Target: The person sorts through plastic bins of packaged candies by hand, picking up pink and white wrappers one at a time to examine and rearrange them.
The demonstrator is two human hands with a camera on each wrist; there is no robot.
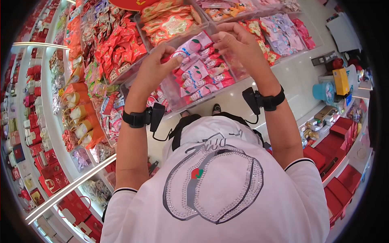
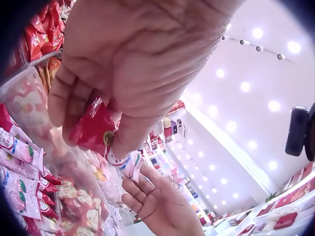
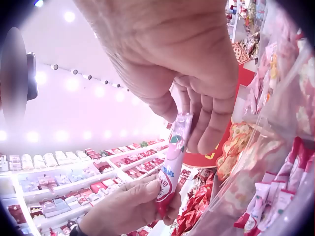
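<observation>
My left hand (image 1: 156,67) pinches one end of a pink candy packet (image 1: 193,45) with a peach print, between thumb and fingers. In the left wrist view, the packet's red end (image 2: 93,129) shows between the fingers. My right hand (image 1: 245,46) is at the packet's other end, its fingers loosely extended. The right wrist view shows the packet (image 3: 170,160) slanting up, its clear end close by the right thumb and fingertips. Below both hands is a clear bin (image 1: 172,103) of similar pink packets (image 1: 198,81).
Adjoining bins hold red-wrapped sweets (image 1: 123,50), orange packets (image 1: 172,26) and lilac packets (image 1: 279,32). Shelves with red boxes and bags (image 1: 44,174) line the left. At the right stand a blue bucket (image 1: 323,92) and red boxes (image 1: 338,162).
</observation>
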